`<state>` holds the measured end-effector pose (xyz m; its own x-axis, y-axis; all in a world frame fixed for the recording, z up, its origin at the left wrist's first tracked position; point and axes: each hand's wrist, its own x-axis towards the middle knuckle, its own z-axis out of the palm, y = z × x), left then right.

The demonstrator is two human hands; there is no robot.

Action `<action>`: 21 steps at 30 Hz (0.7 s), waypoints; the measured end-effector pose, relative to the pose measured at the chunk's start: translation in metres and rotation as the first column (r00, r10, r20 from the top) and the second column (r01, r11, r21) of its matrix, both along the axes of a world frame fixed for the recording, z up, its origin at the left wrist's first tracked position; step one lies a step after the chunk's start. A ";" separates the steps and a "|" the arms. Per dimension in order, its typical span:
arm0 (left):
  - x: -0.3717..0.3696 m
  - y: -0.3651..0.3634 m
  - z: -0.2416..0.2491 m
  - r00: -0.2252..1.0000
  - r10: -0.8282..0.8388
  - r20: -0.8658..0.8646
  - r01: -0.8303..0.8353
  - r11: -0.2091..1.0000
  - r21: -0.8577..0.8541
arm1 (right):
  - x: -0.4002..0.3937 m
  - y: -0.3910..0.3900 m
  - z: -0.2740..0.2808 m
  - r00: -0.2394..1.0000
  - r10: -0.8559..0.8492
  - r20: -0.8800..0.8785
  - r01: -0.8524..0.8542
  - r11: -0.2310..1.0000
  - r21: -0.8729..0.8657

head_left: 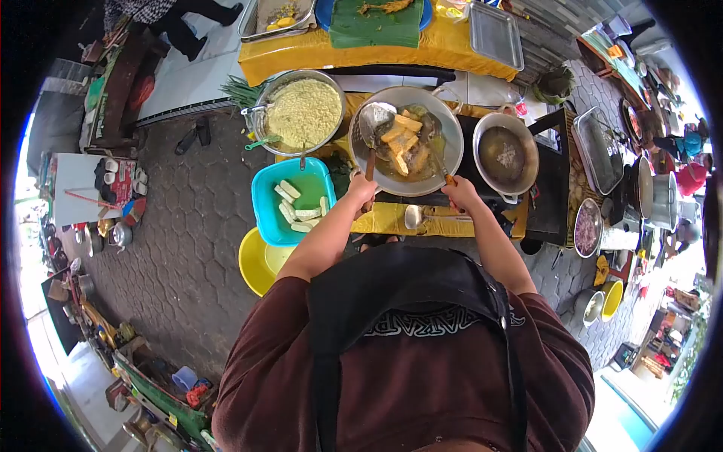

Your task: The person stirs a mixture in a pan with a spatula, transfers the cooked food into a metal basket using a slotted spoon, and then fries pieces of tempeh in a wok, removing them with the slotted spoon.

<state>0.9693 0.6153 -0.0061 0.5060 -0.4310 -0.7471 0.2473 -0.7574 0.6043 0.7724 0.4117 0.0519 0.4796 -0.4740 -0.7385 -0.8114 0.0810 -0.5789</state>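
My left hand [363,190] is closed round the wooden handle of a skimmer [376,120], whose round metal bowl rests inside the wok at its left side. Closed as well, my right hand [460,193] grips a spatula [443,167] that reaches into the wok from the lower right. Long golden fried pieces [402,140] lie heaped between the two tools, over dark oil. The wide wok [386,184] stands in front of me. What the spatula's blade touches is hard to make out.
Left of the wok are a bowl of pale yellow mash [304,113] and a turquoise basin [261,197] with several pale sticks. A yellow basin [253,264] sits lower. A second pan [482,169] of oil stands right; a ladle [413,217] lies at the near edge. Banana leaf [374,27] lies beyond.
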 end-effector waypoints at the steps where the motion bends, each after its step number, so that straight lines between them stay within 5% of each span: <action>1: -0.001 -0.002 0.005 0.997 0.009 -0.082 -0.009 1.000 0.001 | 0.001 -0.002 0.007 0.997 0.080 -0.016 -0.080 0.996 -0.037; 4: -0.008 0.003 -0.004 0.981 0.059 -0.183 -0.076 0.993 -0.086 | -0.002 0.000 0.014 0.976 0.209 0.066 -0.182 0.940 -0.289; 11: -0.009 0.011 -0.013 0.930 0.185 -0.317 -0.235 0.964 -0.127 | -0.002 0.006 0.067 0.923 0.385 0.016 -0.375 0.906 -0.198; 13: -0.006 0.013 -0.004 0.916 0.136 -0.379 -0.206 0.967 -0.150 | -0.014 0.007 0.043 0.856 0.501 0.127 -0.365 0.759 -0.539; 17: 0.001 0.019 -0.009 0.922 0.183 -0.342 -0.233 0.966 -0.110 | -0.035 -0.001 0.051 0.936 0.349 -0.045 -0.304 0.739 -0.601; 19: 0.012 0.027 -0.015 0.984 0.082 -0.156 -0.107 0.981 -0.162 | -0.051 -0.013 0.045 0.944 0.315 -0.101 -0.322 0.804 -0.500; 20: 0.018 0.029 0.003 0.976 0.061 -0.210 -0.090 0.987 -0.130 | -0.059 -0.014 0.044 0.961 0.263 -0.082 -0.269 0.839 -0.473; 21: 0.031 0.029 0.017 0.995 0.010 -0.102 -0.014 0.999 -0.040 | -0.067 -0.014 0.044 0.982 0.160 -0.101 -0.183 0.936 -0.300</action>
<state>1.0001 0.6448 0.0109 0.4336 -0.4560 -0.7772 0.3180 -0.7296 0.6055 0.7050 0.3977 0.0962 0.5234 -0.5985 -0.6065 -0.8386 -0.2354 -0.4913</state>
